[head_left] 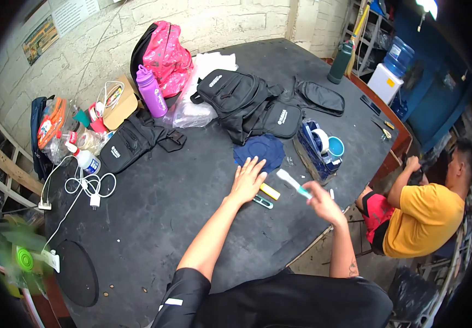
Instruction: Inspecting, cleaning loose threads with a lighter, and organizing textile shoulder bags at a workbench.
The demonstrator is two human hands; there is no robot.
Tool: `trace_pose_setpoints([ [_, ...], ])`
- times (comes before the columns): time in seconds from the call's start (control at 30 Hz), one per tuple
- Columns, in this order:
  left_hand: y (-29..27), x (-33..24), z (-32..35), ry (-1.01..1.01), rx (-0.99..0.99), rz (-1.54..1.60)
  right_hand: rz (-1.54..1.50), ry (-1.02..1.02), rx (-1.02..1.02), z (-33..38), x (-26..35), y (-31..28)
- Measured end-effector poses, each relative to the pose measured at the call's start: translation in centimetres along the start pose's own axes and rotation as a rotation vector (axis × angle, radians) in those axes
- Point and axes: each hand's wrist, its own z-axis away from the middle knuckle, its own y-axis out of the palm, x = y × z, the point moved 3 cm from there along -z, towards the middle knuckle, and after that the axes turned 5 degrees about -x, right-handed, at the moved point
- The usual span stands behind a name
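My left hand (247,180) lies with fingers spread on the lower edge of a crumpled, roundish navy cloth piece (259,150), perhaps a hat. My right hand (325,204), slightly blurred, is closed round the teal handle of a white-headed brush (290,181), its head pointing toward the navy cloth. A yellow bar-shaped thing (270,191) and a dark green utility cutter (263,201) lie just right of my left wrist. Beyond my right hand stands a dark blue box (313,151) with a tape roll (320,141) and a light blue round container (335,146) in it.
Black bags (241,98) sit beyond the cloth. Leftward are a purple bottle (151,92), pink backpack (166,57), spray bottle (86,159) and white cables (86,183). A green bottle (340,62) stands far right. A blurred fan (25,259) is at left; a seated person (424,213) at right.
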Motion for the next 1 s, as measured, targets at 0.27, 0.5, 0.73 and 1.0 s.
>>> trace_pose_setpoints([
  [0.27, 5.0, -3.2, -3.6, 0.063, 0.238, -0.22, 0.496, 0.117, -0.394, -4.0, -1.7, 0.5],
  [0.5, 4.0, -1.0, -3.9, -0.165, 0.156, -0.419, 0.477, -0.01, -0.36, -3.6, -1.3, 1.7],
  [0.73, 2.4, 0.3, -2.7, -0.19, 0.21, -0.329, 0.589, 0.051, -0.341, -6.8, -1.5, 2.9],
  [1.0, 2.6, 0.4, -2.4, -0.173, 0.181, -0.384, 0.734, 0.178, -0.202, -8.7, -2.5, 5.2],
])
